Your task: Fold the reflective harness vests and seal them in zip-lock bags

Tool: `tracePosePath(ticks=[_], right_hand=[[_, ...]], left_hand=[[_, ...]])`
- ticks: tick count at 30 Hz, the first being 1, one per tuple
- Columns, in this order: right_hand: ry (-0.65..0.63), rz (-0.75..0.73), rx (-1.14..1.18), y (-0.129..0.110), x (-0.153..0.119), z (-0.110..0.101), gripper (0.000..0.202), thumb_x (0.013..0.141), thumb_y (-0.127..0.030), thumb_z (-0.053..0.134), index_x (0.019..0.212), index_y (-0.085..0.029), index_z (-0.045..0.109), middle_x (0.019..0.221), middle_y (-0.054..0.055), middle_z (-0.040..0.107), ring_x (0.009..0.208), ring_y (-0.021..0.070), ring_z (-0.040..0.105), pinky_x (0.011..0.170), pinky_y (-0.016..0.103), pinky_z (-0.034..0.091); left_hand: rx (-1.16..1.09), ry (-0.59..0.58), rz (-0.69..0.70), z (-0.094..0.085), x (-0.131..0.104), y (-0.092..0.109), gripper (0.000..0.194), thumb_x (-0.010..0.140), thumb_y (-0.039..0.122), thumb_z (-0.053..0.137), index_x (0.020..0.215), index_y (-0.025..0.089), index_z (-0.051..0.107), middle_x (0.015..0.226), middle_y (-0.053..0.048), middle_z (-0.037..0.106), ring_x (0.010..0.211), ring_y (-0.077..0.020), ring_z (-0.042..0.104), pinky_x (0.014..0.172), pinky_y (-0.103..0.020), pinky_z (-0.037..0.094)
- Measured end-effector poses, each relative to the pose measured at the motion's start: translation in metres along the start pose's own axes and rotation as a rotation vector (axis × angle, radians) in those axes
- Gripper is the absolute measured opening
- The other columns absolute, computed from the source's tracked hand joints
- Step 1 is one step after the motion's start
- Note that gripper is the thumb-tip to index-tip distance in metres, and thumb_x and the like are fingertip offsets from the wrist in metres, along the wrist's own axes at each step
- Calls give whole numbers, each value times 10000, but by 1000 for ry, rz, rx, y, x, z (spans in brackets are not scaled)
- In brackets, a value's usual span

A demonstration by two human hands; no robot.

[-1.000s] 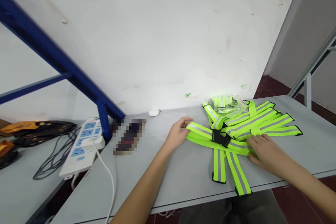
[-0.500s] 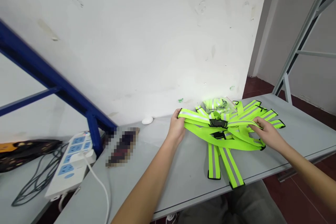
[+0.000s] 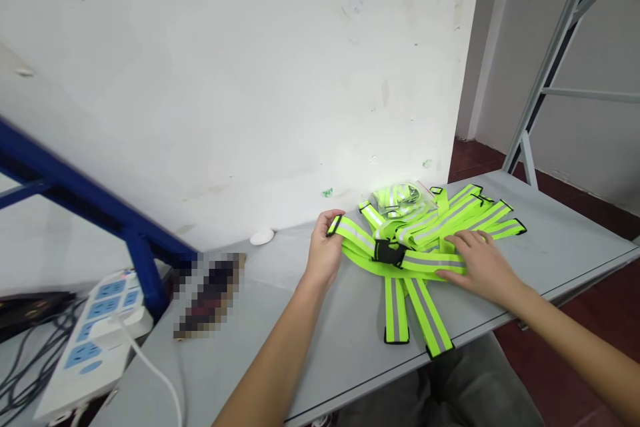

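Note:
My left hand (image 3: 325, 250) is closed on the black-edged end of a neon-yellow reflective belt (image 3: 355, 233), just above the table. A grey stripe runs along the belt, and a black buckle (image 3: 390, 253) sits on it between my hands. My right hand (image 3: 483, 263) rests over the belt's right part, thumb and fingers apart, with the band showing between them; its palm side is hidden. Behind and below lie several more yellow reflective straps (image 3: 443, 227), two of their ends (image 3: 430, 317) pointing toward the front edge. A clear bag (image 3: 403, 199) of similar straps lies against the wall.
The grey table (image 3: 340, 347) meets a white wall (image 3: 250, 80). To the left are a white power strip (image 3: 93, 340) with cables, a blue metal frame (image 3: 143, 260), a blurred-out flat object (image 3: 210, 297) and a white oval object (image 3: 263, 236). A grey frame (image 3: 530, 153) stands at right.
My right hand has let go of its pinch on the strap and spread over the belt. The belt's loose loop is drawn flatter, and the buckle sits nearer me. The view has shifted right.

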State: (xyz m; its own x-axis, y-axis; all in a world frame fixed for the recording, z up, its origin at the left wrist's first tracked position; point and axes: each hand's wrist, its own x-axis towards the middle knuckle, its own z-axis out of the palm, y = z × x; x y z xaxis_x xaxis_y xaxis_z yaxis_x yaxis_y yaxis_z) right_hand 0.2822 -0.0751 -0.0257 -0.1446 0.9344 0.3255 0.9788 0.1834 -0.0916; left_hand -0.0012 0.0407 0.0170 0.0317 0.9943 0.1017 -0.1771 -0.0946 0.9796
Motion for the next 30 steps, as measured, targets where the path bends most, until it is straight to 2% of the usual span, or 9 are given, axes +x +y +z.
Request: tracePosePath(ticks=[6, 9, 12, 16, 19, 22, 24, 26, 30], right_hand=[[81, -21, 19, -62, 27, 7, 639, 817, -629, 533, 1250, -159, 522, 1137, 152, 642, 1065, 323, 561, 1069, 583, 188], [95, -3, -3, -82, 38, 11, 589, 828, -507, 581, 1288, -152, 490, 1133, 158, 647, 1042, 318, 567, 1081, 599, 158], [88, -6, -45, -87, 43, 12, 520, 819, -324, 599, 1302, -175, 477, 1218, 160, 613, 1072, 328, 550, 1069, 625, 158], [132, 63, -66, -71, 42, 7, 493, 787, -117, 502, 1274, -200, 492, 1236, 127, 614, 1076, 308, 561, 1067, 622, 156], [184, 187, -41, -46, 40, -1, 638, 720, -60, 464, 1347, -172, 422, 1118, 113, 670, 981, 280, 609, 1060, 577, 213], [190, 320, 18, -16, 38, -9, 769, 653, -44, 442, 1411, -137, 351, 996, 99, 706, 895, 268, 638, 982, 477, 350], [159, 392, 82, 2, 36, -13, 718, 625, -50, 439, 1334, -156, 466, 1018, 104, 707, 879, 277, 644, 839, 387, 443], [136, 415, 144, 19, 35, -16, 632, 606, -52, 440, 1205, -192, 584, 1092, 93, 694, 927, 281, 640, 750, 336, 465], [68, 439, 244, 42, 35, -19, 613, 599, -46, 443, 1160, -214, 624, 1061, 66, 707, 924, 273, 644, 705, 308, 475]], left_hand=[[-165, -34, -143, 26, -15, 20, 197, 618, 185, 635, 790, 208, 541, 663, 59, 545, 620, -109, 520, 607, -224, 373], [-245, -18, -138, 33, -17, 28, 193, 648, 216, 655, 806, 201, 546, 730, 28, 599, 680, -134, 564, 658, -255, 392], [-297, 2, -105, 36, -17, 34, 162, 680, 222, 645, 787, 203, 525, 716, 29, 586, 646, -120, 539, 638, -252, 382], [-248, 50, -41, 30, -15, 37, 188, 633, 146, 621, 691, 202, 451, 576, 74, 453, 520, -70, 416, 521, -205, 306], [-225, 23, -69, 22, -12, 34, 214, 636, 175, 652, 755, 208, 477, 644, 68, 513, 550, -76, 466, 528, -202, 338], [-216, -90, -162, 11, -5, 32, 227, 673, 239, 672, 815, 210, 497, 721, 34, 575, 610, -122, 549, 534, -234, 382], [-194, -193, -218, 2, 1, 33, 238, 677, 251, 683, 823, 207, 501, 731, 12, 586, 643, -151, 578, 507, -238, 374], [-108, -272, -239, -6, 7, 34, 275, 660, 244, 715, 834, 207, 506, 734, 8, 586, 646, -145, 573, 489, -221, 356], [162, -301, -174, -20, 14, 30, 380, 595, 223, 791, 892, 216, 553, 813, 22, 574, 564, -75, 489, 493, -197, 352]])
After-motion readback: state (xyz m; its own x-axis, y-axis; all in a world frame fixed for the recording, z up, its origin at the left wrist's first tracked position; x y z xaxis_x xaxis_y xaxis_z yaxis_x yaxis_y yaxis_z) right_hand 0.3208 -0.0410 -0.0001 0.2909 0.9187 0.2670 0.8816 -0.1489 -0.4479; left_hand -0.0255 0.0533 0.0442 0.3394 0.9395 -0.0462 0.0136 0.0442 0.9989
